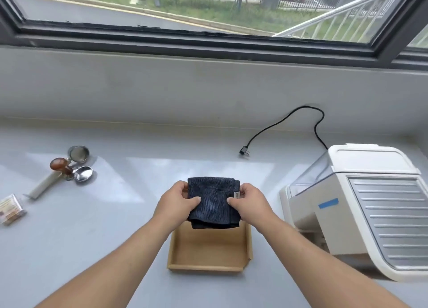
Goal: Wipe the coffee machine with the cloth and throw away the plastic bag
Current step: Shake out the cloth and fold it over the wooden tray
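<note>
left hand (177,201) and right hand (247,202) clamp folded dark cloth (213,202) by its side edges | above far end of cardboard tray (209,267) | coffee machine (361,206) right

both forearms bare to frame edge, no sleeves, watch or rings on left hand (177,201) or right hand (249,202).

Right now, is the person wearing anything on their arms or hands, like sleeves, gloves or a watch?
No. Both arms are bare right up to the bottom edge of the picture, so no sleeves show. The left hand and the right hand have no gloves on. No watch, bracelet or ring can be seen on the wrists or fingers. The fingernails look short and plain.
</note>
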Action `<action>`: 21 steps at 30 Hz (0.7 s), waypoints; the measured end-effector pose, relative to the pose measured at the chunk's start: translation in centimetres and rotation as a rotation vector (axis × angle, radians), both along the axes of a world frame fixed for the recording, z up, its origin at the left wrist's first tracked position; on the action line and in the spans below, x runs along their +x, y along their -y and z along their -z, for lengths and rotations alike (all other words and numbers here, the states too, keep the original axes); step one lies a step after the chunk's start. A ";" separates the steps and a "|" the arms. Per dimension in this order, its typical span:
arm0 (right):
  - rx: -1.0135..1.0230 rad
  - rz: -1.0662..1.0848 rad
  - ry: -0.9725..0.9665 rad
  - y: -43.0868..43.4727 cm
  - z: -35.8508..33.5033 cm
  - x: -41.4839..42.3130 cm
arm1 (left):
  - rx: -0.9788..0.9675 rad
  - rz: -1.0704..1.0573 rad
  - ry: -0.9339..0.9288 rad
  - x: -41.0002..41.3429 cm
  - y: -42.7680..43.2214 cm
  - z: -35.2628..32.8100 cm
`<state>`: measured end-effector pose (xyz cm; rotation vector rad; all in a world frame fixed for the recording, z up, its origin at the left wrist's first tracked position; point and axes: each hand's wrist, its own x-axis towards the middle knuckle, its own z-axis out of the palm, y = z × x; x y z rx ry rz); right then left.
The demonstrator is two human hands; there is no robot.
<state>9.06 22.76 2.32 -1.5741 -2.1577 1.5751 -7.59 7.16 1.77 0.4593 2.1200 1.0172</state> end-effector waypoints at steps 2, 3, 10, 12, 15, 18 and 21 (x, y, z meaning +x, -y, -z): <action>-0.001 -0.010 0.023 0.5 0.8 0.2 | -0.036 0.012 -0.033 0.4 0.3 0.7; -0.005 -0.016 0.033 0.7 1.2 0.3 | -0.062 0.026 -0.057 0.6 0.5 1.1; -0.025 -0.055 0.082 2.4 3.8 1.4 | -0.210 0.108 -0.197 1.8 1.6 3.0; -0.029 -0.066 0.122 2.8 4.2 1.5 | -0.250 0.122 -0.217 2.0 1.8 3.4; -0.013 -0.095 0.178 3.1 4.5 1.6 | -0.298 0.135 -0.237 2.3 2.0 4.0; 0.003 -0.123 0.230 3.2 4.6 1.6 | -0.330 0.149 -0.267 2.5 2.1 4.5; 0.025 -0.144 0.257 3.2 4.3 1.5 | -0.358 0.170 -0.285 2.6 2.1 4.5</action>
